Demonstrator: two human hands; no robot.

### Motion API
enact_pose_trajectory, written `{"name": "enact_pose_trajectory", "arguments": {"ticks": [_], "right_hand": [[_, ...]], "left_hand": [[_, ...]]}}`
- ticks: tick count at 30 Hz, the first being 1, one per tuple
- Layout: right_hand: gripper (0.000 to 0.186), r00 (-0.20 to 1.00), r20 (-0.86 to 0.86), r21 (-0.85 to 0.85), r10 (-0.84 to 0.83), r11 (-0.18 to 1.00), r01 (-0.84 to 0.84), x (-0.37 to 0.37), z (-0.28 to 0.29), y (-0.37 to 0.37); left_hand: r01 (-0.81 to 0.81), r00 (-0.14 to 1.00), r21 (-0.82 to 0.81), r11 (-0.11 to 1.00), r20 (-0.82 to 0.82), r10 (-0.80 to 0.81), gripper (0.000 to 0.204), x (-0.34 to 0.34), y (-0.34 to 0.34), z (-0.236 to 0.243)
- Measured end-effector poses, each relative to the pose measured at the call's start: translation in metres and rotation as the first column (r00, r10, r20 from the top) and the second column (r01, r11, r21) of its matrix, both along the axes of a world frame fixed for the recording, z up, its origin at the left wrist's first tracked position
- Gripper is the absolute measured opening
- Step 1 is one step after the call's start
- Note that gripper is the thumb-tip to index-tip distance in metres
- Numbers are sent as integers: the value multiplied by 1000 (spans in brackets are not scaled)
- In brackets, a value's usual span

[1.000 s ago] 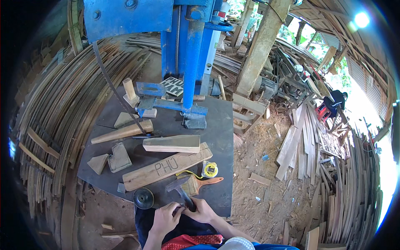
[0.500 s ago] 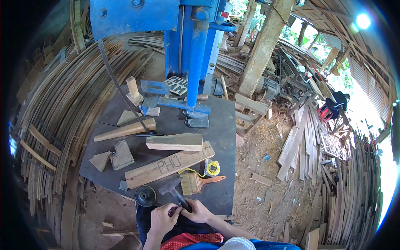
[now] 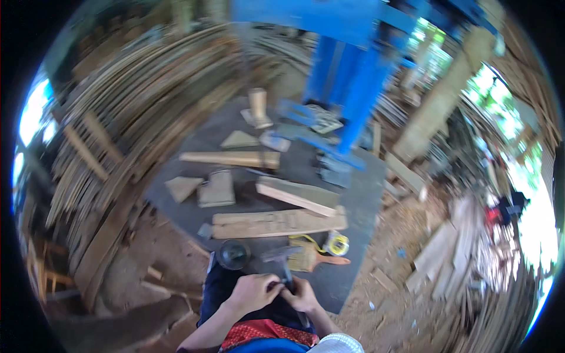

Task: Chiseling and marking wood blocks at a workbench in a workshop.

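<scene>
Both hands meet at the near edge of the dark grey metal worktop (image 3: 359,206), working on a dark-headed hammer with a dark handle (image 3: 283,262). The left hand (image 3: 254,292) curls closed around the lower part of the handle, grip narrow and holding it. The right hand (image 3: 303,294) presses in just beside it, fingers bent on the same handle; its grip looks shut on the hammer too, though motion blur hides the fingertips. The hammer head lies on the worktop, handle running back toward the person's lap.

Doing this well probably calls for a firm hold low on the handle with one hand while the other works, wrists kept close to the body, head braced on the worktop so nothing slips.

Pose: both forearms come up from the lower edge, elbows tucked, wrists angled inward, knuckles up.

Just left of the hammer head sits a round dark lid-like disc (image 3: 233,254). Just right lie a wooden-handled paintbrush with pale bristles (image 3: 312,260) and a yellow tape measure (image 3: 337,243). Beyond them a long flat wooden plank (image 3: 276,223) lies across the worktop, then a shorter pale board (image 3: 297,196), small wedge-shaped offcuts (image 3: 183,187), and a tapered wooden piece (image 3: 232,159). Farthest, a blue machine column (image 3: 353,82) stands up from the worktop, with stacked thin wood strips (image 3: 118,117) behind.
</scene>
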State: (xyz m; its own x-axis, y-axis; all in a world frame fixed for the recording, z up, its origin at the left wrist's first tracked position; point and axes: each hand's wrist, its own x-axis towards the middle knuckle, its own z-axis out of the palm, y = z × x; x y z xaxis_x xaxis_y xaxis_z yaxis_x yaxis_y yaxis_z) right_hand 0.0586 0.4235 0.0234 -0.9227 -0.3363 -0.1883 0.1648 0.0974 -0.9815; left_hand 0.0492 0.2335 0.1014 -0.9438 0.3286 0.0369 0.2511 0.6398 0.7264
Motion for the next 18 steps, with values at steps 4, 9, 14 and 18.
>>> {"name": "enact_pose_trajectory", "arguments": {"ticks": [4, 9, 14, 18], "right_hand": [[23, 1000, 23, 111, 6, 994, -9, -2, 13, 5], [23, 1000, 15, 117, 17, 993, -18, -4, 14, 0], [11, 999, -32, 60, 10, 998, -8, -3, 22, -2], [12, 1000, -21, 81, 24, 996, -22, -3, 22, 1]], "left_hand": [[4, 1000, 9, 1000, -27, -4, 19, -2, 2, -9], [46, 999, -64, 997, -7, -47, 20, 2, -3, -1], [35, 999, -16, 999, -39, -36, 21, 3, -4, -6], [26, 999, -20, 999, -46, -27, 21, 2, -1, -6]]}}
